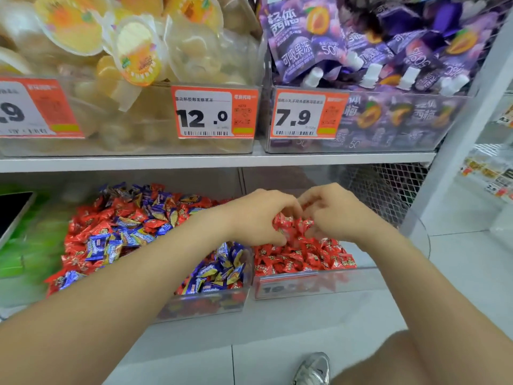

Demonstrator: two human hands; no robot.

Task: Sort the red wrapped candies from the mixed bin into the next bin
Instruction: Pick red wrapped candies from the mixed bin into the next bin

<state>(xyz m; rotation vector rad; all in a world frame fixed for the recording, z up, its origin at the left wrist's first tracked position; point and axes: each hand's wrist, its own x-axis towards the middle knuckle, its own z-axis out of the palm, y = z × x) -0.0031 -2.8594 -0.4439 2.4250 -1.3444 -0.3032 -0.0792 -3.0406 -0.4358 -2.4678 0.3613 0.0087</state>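
**Red wrapped candies** (291, 225): one clump, held between your two hands just above the next bin (319, 286).
- Your left hand (261, 218) comes in from the left with its fingers curled round the clump.
- Your right hand (333, 213) meets it from the right, fingers bent down into the same wrappers. It appears to grip them too, though blur hides the fingertips.

**Next bin:** clear-walled, set just beside the mixed bin on its right.
- Contents: a sorted pile (305, 258) of red wrappers only, as far as you can see.
- The pile covers the front of the bin. The back is hidden behind your hands.
- Judgement: part of the sort is already done, and the clump you hold is about to join the pile.

**Mixed bin** (205, 305): clear-walled and heaped high.
- Contents: red wrappers mingled with blue wrapped candies (219, 269).
- Red lies thick across the left side and the rear. Blue gathers most at the front right corner and along the top of the heap.
- Judgement: most of the work is left. You have many more handfuls to lift across before this bin shows blue alone.

**Surroundings:**
- The shelf (194, 162) above carries a bin of jelly cups (138, 51) and a bin of purple pouches (361, 51).
- Each of those bins has an orange price tag (213, 112) on its front.
- A green blur sits to the left of the mixed bin; you cannot tell what it is.
- One shoe (313, 369) shows on the pale floor below.
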